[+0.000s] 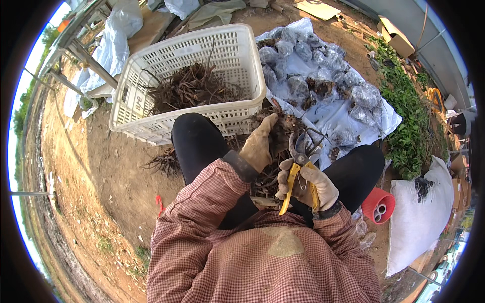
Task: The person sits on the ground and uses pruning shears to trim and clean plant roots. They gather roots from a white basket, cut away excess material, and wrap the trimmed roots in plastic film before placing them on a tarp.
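My left hand (259, 146), in a soiled tan glove, grips a clump of brown roots (290, 123) between my knees. A reddish bud or shoot sticks up from the clump's top. In my gloved right hand (320, 185) is a pair of pruning shears (299, 159) with yellow handles. The handles are spread and the blades stand apart, close to the roots' right side. More dark roots (265, 183) lie below, between my legs. Ahead stands a white slatted plastic crate (182, 113) with a heap of rootstocks (193, 87) inside.
Right of the crate, a white plastic sheet (322, 117) carries many plastic-wrapped bundles (365, 94). Loose roots (166, 161) lie on the soil by my left knee. To the right are leafy green cuttings (403, 110), a red container (378, 206) and a white woven sack (416, 216).
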Tool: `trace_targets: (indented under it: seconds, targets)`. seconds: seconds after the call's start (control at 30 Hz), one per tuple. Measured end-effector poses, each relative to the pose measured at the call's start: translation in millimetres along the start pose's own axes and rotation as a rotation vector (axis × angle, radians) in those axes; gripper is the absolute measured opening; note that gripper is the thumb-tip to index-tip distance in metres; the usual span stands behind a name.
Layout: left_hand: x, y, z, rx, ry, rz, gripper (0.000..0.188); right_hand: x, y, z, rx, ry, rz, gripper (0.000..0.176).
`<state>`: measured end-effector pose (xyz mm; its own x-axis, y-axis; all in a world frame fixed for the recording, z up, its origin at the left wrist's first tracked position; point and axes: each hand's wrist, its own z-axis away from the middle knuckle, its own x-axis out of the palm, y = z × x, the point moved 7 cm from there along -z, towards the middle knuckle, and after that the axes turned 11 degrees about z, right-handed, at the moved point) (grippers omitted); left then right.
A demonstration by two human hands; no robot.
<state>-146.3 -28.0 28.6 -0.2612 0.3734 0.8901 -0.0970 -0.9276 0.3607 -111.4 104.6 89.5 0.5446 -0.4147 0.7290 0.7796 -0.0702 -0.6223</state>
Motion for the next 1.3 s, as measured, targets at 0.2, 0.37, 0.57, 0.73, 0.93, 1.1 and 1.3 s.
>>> trace_targets:
  seconds: [0.2, 0.37, 0.57, 0.73, 0.93, 1.1, 1.3]
  targets:
    - [-13.1, -3.6, -14.9, -0.044, -0.080, 0.214, 0.039, 8.3, -2.8, 0.9, -0.005, -0.019, 0.082, 0.054]
    - [-8.3, 3.5, -10.8, 0.144, -0.112, -0.140, 0.026, 13.3, -2.6, 3.6, -0.027, -0.048, 0.122, 0.052]
    - [26.0, 26.2, 16.7, 0.394, -0.233, -0.598, 0.030, 18.7, -4.3, 7.8, -0.040, -0.042, 0.189, 0.054]
    - [28.2, 17.2, 14.2, 0.226, -0.304, -0.266, 0.036, 20.8, -4.4, 10.5, -0.043, -0.041, 0.176, 0.054]
    - [26.7, 14.0, 11.9, 0.168, -0.364, -0.122, 0.034, 20.9, -5.8, 11.9, -0.114, -0.063, 0.334, 0.055]
    - [24.9, 19.8, 12.6, 0.268, -0.208, -0.456, 0.030, 22.3, -2.7, 13.2, -0.105, -0.084, 0.361, 0.052]
    - [32.8, 21.2, 15.0, 0.307, -0.256, -0.311, 0.034, 20.7, -1.3, 16.5, -0.091, -0.047, 0.382, 0.058]
